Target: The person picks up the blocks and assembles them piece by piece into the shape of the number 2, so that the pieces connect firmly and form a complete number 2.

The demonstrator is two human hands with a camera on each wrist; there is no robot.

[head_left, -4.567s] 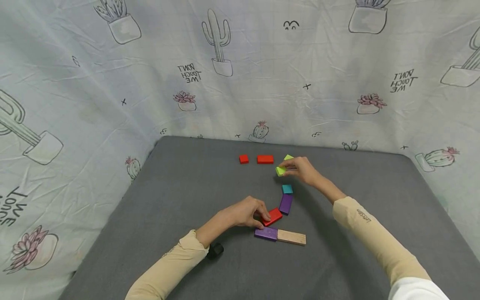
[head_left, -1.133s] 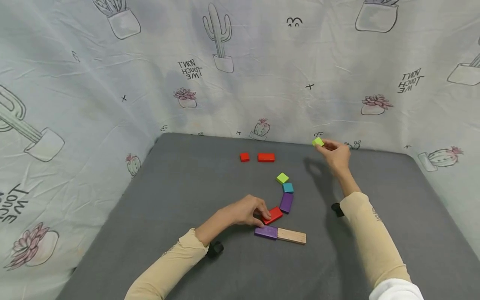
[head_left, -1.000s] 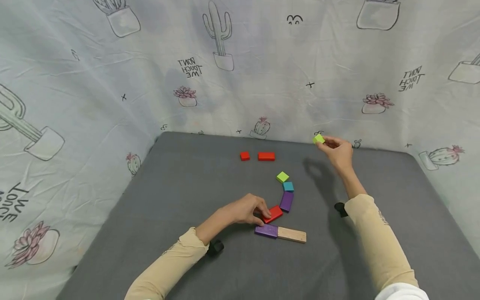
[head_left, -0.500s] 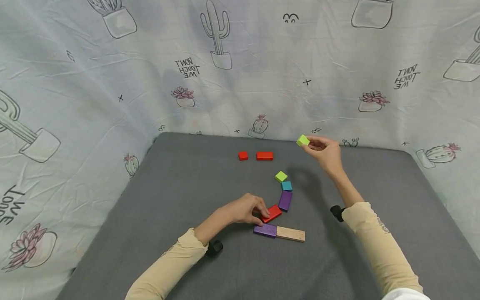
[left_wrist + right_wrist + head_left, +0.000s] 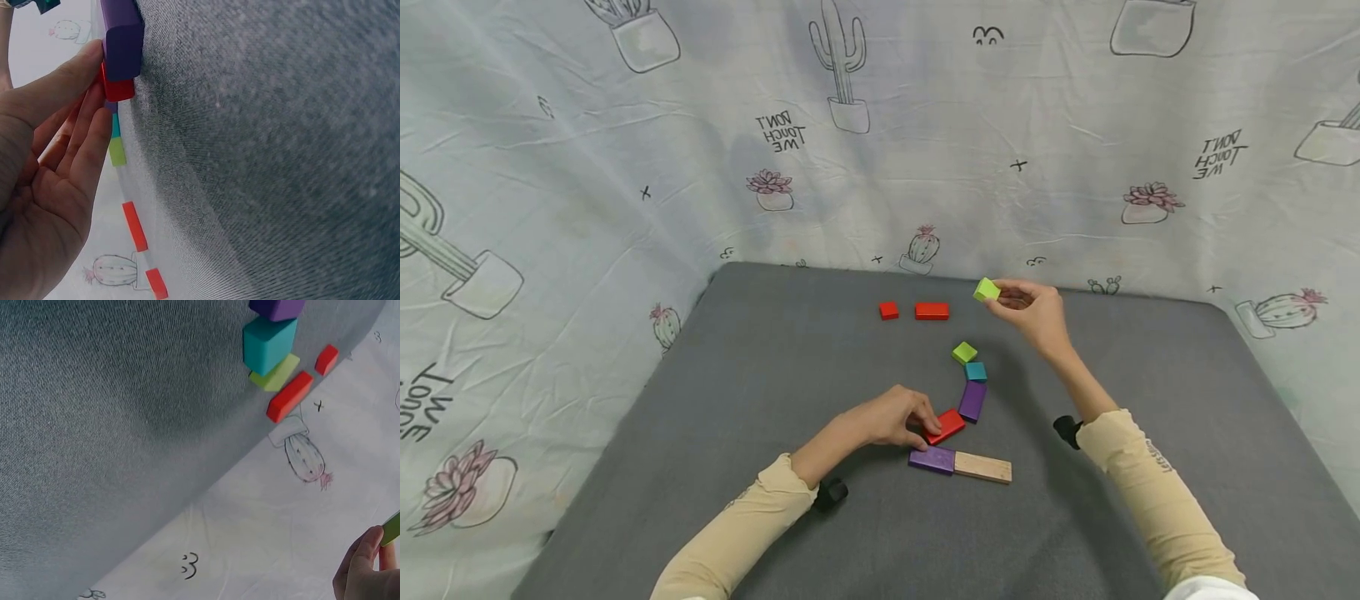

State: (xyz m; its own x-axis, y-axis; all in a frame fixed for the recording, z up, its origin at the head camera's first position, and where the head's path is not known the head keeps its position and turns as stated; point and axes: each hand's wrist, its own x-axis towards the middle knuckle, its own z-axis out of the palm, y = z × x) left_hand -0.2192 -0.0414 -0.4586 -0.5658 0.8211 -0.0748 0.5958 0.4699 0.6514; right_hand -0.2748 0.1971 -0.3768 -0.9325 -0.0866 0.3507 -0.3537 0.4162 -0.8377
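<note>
With left hand (image 5: 887,418): pinching red block (image 5: 951,423) in curled fingers, beside purple block (image 5: 932,460) | right of fingers, head view only: wooden block (image 5: 982,467) | with right hand (image 5: 1033,315): pinching raised lime block (image 5: 985,290), cropped in right wrist view, farther left than before

On the tabletop (image 5: 760,367), the plank (image 5: 983,467) lies end to end with the front brick (image 5: 931,460), on its right, while behind them the second brick (image 5: 951,422), third brick (image 5: 972,402), middle cube (image 5: 975,372) and rear cube (image 5: 965,352) curve back toward the far brick (image 5: 932,311), which has the far cube (image 5: 889,311) on its left and the cloth backdrop (image 5: 940,183) behind.
</note>
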